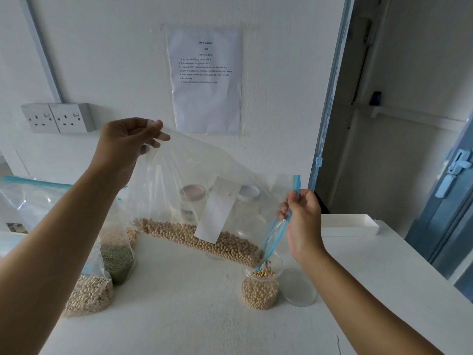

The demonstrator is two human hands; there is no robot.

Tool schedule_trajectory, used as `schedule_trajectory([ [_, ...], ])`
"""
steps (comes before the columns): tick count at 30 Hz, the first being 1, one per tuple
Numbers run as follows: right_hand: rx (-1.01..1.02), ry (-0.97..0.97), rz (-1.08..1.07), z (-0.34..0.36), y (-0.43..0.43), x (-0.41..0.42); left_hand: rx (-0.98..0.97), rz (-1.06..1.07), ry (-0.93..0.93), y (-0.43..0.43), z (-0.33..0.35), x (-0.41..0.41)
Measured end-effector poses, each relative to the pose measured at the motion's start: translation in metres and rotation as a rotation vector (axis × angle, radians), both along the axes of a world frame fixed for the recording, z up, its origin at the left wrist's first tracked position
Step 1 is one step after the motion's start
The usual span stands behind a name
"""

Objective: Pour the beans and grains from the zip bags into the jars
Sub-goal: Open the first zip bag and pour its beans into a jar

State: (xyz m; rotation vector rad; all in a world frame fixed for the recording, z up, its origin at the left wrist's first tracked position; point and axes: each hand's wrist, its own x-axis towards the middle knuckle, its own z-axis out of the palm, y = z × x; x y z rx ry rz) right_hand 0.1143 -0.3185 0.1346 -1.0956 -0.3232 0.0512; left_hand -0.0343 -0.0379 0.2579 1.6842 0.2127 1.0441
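Observation:
A large clear zip bag (204, 175) with pale round beans (199, 239) hangs tilted over the table. My left hand (125, 147) pinches its raised bottom corner. My right hand (302, 221) pinches the blue zip strip at the bag's mouth, which points down into an open glass jar (261, 288). Beans spill from the mouth into the jar, which is over half full of the same beans. The jar's clear lid (299, 288) lies flat just to its right.
At the left stand a bag of pale beans (89, 295), a bag of green grains (117, 262) and an empty zip bag (30, 198). Two lidded jars (192, 196) show behind the held bag. A white tray (350, 224) sits far right, near the table edge.

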Motion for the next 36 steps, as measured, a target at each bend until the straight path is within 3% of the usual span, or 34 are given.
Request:
schedule_trajectory([
  [36, 0.014, 0.052, -0.005, 0.000, -0.003, 0.004, 0.044, -0.043, 0.040, -0.004, 0.019, 0.019],
])
